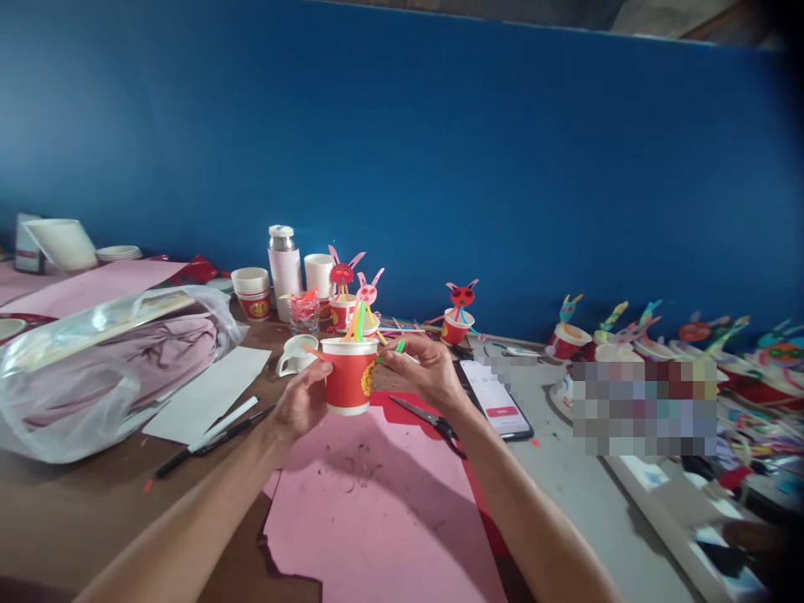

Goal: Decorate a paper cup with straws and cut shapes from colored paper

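Observation:
A red paper cup [344, 385] with a white rim and a gold emblem is held upright above the pink sheet. My left hand [302, 404] grips its left side, thumb against the wall. Coloured stems rise from the cup's rim, topped by a pink rabbit-eared paper head [367, 293]. At the cup's right side, the fingers of my right hand [433, 373] are pinched at a bright green strip [400, 346], which looks like a pipe cleaner. Where that strip meets the cup is partly hidden by the fingers. An orange strip sticks out near my left thumb.
Scissors [427, 414] lie on the pink sheet [377, 502], beside a phone [496, 398]. A white mug [297, 356], markers [207, 440] and a plastic bag [69, 435] are to the left. Behind stand a thermos [286, 276] and stacked cups [251, 297]; similar cup figures [461, 314] line the wall.

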Action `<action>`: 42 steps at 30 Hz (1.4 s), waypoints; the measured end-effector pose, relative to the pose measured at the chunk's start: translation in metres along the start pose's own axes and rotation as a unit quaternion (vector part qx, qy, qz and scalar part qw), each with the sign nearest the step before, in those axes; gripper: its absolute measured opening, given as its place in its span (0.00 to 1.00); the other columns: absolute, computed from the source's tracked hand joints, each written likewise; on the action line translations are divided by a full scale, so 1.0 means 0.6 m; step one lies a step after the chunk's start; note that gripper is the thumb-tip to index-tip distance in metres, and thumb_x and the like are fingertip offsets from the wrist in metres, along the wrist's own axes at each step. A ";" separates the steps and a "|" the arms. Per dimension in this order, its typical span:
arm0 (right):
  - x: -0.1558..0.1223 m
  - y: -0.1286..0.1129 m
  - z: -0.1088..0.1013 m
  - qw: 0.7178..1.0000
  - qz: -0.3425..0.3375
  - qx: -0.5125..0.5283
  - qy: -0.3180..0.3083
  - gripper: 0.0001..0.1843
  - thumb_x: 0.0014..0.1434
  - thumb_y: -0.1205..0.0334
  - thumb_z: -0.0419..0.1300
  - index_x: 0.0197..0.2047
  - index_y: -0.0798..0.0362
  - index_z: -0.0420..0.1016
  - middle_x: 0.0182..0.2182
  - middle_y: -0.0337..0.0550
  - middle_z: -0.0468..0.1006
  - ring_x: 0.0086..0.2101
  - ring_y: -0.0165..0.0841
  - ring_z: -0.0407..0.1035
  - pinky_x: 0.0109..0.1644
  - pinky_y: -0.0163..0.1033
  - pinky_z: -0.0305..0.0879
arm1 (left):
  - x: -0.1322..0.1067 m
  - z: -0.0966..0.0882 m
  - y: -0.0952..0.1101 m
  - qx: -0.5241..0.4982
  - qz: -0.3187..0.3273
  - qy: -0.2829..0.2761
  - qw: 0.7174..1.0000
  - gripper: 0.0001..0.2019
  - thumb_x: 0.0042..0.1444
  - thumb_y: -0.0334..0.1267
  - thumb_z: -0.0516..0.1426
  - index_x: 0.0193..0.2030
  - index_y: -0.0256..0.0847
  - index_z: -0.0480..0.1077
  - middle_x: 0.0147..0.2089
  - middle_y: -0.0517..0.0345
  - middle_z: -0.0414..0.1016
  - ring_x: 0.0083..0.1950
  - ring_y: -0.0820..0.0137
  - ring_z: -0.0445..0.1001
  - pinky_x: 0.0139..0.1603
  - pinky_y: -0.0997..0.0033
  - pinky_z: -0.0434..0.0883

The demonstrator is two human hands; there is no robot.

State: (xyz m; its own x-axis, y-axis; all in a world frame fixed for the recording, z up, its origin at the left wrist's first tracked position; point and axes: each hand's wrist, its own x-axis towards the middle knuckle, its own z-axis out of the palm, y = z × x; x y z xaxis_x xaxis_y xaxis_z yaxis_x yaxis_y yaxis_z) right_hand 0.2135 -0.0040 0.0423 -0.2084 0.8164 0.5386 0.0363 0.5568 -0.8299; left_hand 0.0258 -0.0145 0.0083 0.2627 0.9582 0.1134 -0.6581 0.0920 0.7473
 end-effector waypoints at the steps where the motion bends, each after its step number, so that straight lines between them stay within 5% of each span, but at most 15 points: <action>1: 0.000 0.000 -0.001 1.000 0.007 0.003 -0.005 0.06 0.52 0.57 0.62 0.33 0.49 0.78 0.33 0.38 0.79 0.35 0.32 0.72 0.39 0.36 0.66 | 0.000 0.000 0.000 -0.001 0.001 -0.001 1.000 0.15 0.45 0.37 0.60 0.42 0.36 0.73 0.39 0.53 0.79 0.40 0.61 0.75 0.42 0.62 0.71; 9: 0.001 -0.006 -0.024 0.995 0.041 0.014 -0.086 0.12 0.52 0.57 0.64 0.40 0.48 0.77 0.40 0.40 0.78 0.41 0.35 0.71 0.45 0.40 0.66 | 0.004 0.000 0.001 -0.039 -0.035 -0.025 0.998 0.22 0.47 0.42 0.57 0.48 0.33 0.70 0.45 0.46 0.76 0.48 0.53 0.73 0.47 0.55 0.70; 14: 0.004 -0.015 -0.031 0.995 -0.010 0.013 -0.101 0.07 0.55 0.59 0.61 0.38 0.47 0.79 0.37 0.39 0.79 0.40 0.33 0.72 0.45 0.38 0.65 | 0.004 -0.006 0.001 -0.049 -0.052 -0.028 0.997 0.22 0.47 0.41 0.56 0.49 0.34 0.68 0.45 0.47 0.77 0.47 0.55 0.73 0.48 0.57 0.70; 29: -0.003 0.009 -0.008 0.999 -0.027 0.011 0.023 0.08 0.52 0.56 0.63 0.32 0.50 0.78 0.31 0.41 0.80 0.34 0.35 0.72 0.39 0.39 0.67 | 0.002 -0.006 -0.010 -0.038 -0.029 -0.004 0.999 0.18 0.46 0.37 0.59 0.46 0.36 0.72 0.44 0.52 0.78 0.45 0.60 0.75 0.45 0.62 0.71; 35: 0.004 0.022 -0.019 0.997 0.015 0.077 -0.028 0.22 0.56 0.48 0.57 0.51 0.48 0.70 0.38 0.44 0.79 0.41 0.37 0.72 0.47 0.44 0.65 | 0.008 -0.007 -0.001 0.047 0.043 -0.038 0.997 0.23 0.45 0.34 0.60 0.51 0.39 0.69 0.39 0.54 0.79 0.39 0.62 0.75 0.40 0.66 0.70; 42: 0.014 0.058 -0.049 0.982 0.065 0.149 0.093 0.22 0.58 0.43 0.52 0.37 0.53 0.75 0.30 0.44 0.78 0.32 0.35 0.72 0.42 0.42 0.68 | 0.006 -0.013 -0.011 0.140 0.038 -0.051 0.988 0.29 0.45 0.33 0.61 0.57 0.43 0.64 0.43 0.54 0.77 0.41 0.62 0.75 0.38 0.69 0.69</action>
State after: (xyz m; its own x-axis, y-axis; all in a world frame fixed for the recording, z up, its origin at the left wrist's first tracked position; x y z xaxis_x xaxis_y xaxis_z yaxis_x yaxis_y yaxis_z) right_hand 0.2419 0.0267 0.0222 -0.0380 0.9071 0.4191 -0.2431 0.3984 -0.8844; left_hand 0.0255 -0.0093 -0.0012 0.2994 0.9258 0.2306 -0.4617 -0.0709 0.8842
